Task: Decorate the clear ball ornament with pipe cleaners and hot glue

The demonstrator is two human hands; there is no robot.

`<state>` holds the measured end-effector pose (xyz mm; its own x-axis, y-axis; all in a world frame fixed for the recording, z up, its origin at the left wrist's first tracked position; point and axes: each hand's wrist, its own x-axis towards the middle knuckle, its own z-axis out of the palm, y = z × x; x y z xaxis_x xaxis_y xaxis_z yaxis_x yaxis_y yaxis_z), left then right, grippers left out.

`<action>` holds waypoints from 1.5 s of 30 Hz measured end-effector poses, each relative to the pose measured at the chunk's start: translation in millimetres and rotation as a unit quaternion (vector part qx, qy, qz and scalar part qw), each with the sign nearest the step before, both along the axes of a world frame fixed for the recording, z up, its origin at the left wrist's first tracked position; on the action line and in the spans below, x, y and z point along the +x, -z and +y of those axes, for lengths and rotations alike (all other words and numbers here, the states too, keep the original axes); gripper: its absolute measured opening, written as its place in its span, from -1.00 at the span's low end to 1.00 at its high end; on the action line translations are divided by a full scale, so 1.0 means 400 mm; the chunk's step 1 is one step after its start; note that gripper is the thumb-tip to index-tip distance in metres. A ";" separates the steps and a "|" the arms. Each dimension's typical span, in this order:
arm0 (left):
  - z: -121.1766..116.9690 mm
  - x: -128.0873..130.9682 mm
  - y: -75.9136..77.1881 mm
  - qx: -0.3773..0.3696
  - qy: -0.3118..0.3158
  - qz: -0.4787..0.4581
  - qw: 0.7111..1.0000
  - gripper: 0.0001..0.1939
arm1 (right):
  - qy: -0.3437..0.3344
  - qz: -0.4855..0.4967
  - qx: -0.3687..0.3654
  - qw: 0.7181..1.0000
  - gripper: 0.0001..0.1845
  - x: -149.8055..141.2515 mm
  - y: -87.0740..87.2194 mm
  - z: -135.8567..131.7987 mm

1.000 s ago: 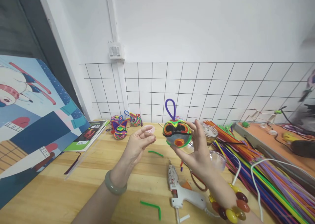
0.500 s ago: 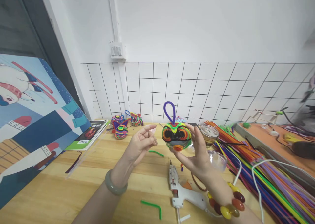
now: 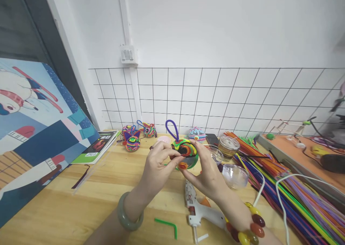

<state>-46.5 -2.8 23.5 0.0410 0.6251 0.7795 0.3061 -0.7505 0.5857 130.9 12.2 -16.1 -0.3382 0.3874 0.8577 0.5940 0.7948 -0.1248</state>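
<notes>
My right hand (image 3: 207,175) grips a round ornament (image 3: 192,161) from its right side, thumb below and fingers above. Coloured fuzzy stems cover it, with an orange coil on the lower front and a purple loop (image 3: 170,127) on top. My left hand (image 3: 159,167) is closed in a pinch against the ornament's front left. Whatever lies between those fingertips is too small or hidden to name. Below the hands, a white glue gun (image 3: 199,212) rests on the table, and a bent green stem (image 3: 166,223) lies to its left.
Finished-looking colourful ornaments (image 3: 132,141) stand at the back left beside a book (image 3: 98,148). To the right are clear plastic cups (image 3: 235,176), a glass jar (image 3: 228,148), a bundle of fuzzy stems (image 3: 283,187) and a white cable (image 3: 281,202). A wire grid (image 3: 175,94) stands behind.
My left hand has moved right and up to the ornament and now touches its front. The ornament has shifted slightly left and turned, with my right hand still around it.
</notes>
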 end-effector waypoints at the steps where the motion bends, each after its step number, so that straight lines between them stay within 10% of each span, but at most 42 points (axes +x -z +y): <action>1: 0.000 0.001 0.000 -0.002 0.002 0.007 1.000 -0.96 | -0.002 0.003 -0.004 1.000 -0.03 -0.003 0.000 -0.002; 7: 0.003 -0.003 -0.004 -0.045 0.039 -0.009 0.998 -0.88 | 0.001 0.019 -0.017 1.000 -0.05 -0.003 0.002 0.002; 13: 0.048 -0.043 -0.002 -0.140 0.012 -0.269 0.953 -0.76 | 0.032 0.079 -0.045 0.995 0.02 0.015 0.002 0.022; 22: 0.084 -0.090 -0.014 -0.035 -0.055 -0.448 0.892 -0.77 | 0.074 0.105 -0.059 0.990 0.02 0.028 -0.006 0.032; 28: 0.051 -0.058 -0.005 -0.013 -0.047 -0.142 0.989 -0.97 | 0.047 0.110 -0.106 0.987 0.01 0.006 -0.005 0.012; 33: 0.028 -0.009 0.015 0.132 -0.049 0.067 0.988 -0.85 | 0.005 0.096 -0.142 0.985 -0.01 -0.019 -0.010 -0.019; 40: 0.027 -0.012 0.026 0.164 -0.086 0.100 0.978 -0.90 | -0.004 0.082 -0.137 0.987 -0.02 -0.030 -0.013 -0.028; 45: 0.037 -0.032 0.013 0.001 -0.088 -0.102 0.991 -0.88 | 0.008 0.097 -0.157 0.983 0.00 -0.018 -0.010 -0.019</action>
<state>-59.2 11.9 18.5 -0.2264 0.6068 0.7620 0.3076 -0.6977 0.6470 123.5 4.4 -12.1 -0.1707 0.6468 0.7433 0.5474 0.6895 -0.4743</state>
